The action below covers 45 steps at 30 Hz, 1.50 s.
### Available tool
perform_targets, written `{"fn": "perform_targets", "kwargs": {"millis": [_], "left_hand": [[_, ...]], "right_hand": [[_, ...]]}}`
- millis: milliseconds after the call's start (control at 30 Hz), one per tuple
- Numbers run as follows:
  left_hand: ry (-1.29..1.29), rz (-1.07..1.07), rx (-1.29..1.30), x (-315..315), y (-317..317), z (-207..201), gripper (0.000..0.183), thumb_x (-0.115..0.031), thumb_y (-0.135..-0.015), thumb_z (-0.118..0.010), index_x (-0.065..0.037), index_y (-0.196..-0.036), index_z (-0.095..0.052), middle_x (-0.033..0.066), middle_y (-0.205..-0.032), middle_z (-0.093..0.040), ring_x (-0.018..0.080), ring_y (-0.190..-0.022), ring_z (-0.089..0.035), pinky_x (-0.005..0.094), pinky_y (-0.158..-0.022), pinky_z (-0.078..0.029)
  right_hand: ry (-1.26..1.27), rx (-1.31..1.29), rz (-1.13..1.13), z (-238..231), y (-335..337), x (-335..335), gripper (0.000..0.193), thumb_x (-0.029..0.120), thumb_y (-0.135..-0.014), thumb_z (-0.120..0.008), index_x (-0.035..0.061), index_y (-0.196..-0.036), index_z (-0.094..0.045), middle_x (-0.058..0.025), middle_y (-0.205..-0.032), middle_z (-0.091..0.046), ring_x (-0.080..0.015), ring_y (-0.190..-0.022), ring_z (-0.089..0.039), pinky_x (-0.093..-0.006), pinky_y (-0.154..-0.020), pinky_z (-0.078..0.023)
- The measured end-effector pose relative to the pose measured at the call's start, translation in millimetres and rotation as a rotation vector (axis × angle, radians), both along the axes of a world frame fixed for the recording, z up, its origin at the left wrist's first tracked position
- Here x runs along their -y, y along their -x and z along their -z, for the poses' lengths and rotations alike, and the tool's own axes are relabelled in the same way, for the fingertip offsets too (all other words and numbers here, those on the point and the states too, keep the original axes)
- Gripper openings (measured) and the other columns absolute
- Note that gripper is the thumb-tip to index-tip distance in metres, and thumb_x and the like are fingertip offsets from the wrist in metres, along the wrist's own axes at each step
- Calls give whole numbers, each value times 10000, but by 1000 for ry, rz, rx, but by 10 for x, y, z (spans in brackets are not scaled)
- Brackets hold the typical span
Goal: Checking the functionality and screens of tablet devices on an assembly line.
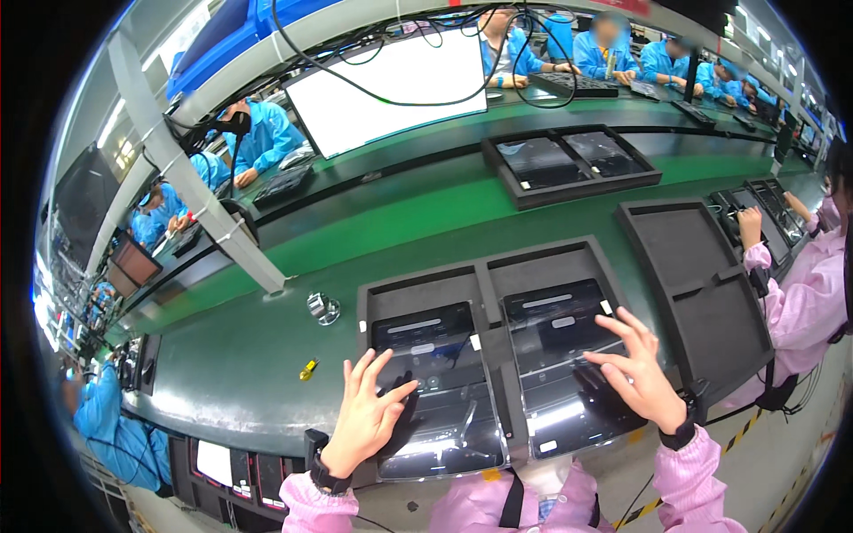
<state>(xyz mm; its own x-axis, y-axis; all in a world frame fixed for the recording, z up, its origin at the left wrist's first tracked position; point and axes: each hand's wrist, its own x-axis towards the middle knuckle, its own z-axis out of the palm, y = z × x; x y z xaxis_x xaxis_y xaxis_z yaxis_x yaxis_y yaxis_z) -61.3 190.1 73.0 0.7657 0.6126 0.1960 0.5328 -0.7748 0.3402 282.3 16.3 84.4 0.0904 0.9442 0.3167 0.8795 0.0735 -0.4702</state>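
Two dark tablets lie side by side in a black foam tray (418, 286) in front of me, with bright reflections on their screens. My left hand (369, 409) is at the left edge of the left tablet (453, 417); its fingers are spread and one fingertip is over the screen. Over the right tablet (555, 364), my right hand (635, 369) reaches in from the right with fingers apart, index and thumb close to the glass. Whether any fingertip touches a screen, I cannot tell. Neither hand holds anything. Small white tabs stick out at the tablets' edges.
Left of the tray, a shiny metal object (323, 308) and a small yellow item (309, 369) lie on the green bench (231, 355). An unfilled foam tray (689, 249) stands at right, another with two tablets (569, 164) behind. A grey post (195, 195) rises at left. Co-workers sit around.
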Motion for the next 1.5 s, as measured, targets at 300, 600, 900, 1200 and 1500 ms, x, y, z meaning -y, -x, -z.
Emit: {"fn": "perform_targets", "kwargs": {"millis": [300, 600, 900, 1200, 1500], "left_hand": [[-28, 13, 33, 50, -1, -116, 457, -431, -936, -309, -193, -1132, -646, 171, -1402, -318, 402, -1314, -218, 597, -1074, -80], [32, 213, -25, -16, -347, -40, 476, -485, -942, -290, -229, -1181, -612, 163, -1424, -282, 407, -1322, -205, 602, -1073, -85], [11, 147, -16, 83, -379, -196, 548, -514, -944, -235, -208, -1161, -634, 194, -1409, -302, 414, -1321, -205, 596, -1075, -73], [51, 261, -18, 425, -549, -408, 551, -513, -935, -255, -177, -1240, -570, 172, -1431, -304, 399, -1334, -227, 606, -1064, -95], [96, 659, -184, 870, -1240, -119, 582, -352, -914, -477, -9, -1363, -342, 181, -1447, -282, 312, -1349, -267, 474, -1068, -266]], "right_hand": [[55, 110, -76, 133, 58, -207, 213, 155, -881, -528, 117, -1032, -672, -75, -1390, -374, -329, -1337, -231, -460, -1032, -203], [21, -26, 146, 128, -76, 50, 243, 126, -876, -488, 95, -1010, -689, -105, -1382, -383, -318, -1356, -199, -435, -1052, -161], [1, -40, 170, 211, -179, 216, 240, 139, -889, -489, 95, -1037, -673, -100, -1391, -372, -316, -1350, -197, -440, -1047, -159], [-116, 76, 177, 305, -217, 333, 204, 133, -890, -492, 62, -1017, -635, -132, -1266, -459, -315, -1228, -371, -436, -978, -297], [-74, -931, 498, 899, 296, 1068, 310, 249, -956, -460, -27, -848, -551, -78, -746, -603, -147, -683, -555, -274, -655, -434]]}}
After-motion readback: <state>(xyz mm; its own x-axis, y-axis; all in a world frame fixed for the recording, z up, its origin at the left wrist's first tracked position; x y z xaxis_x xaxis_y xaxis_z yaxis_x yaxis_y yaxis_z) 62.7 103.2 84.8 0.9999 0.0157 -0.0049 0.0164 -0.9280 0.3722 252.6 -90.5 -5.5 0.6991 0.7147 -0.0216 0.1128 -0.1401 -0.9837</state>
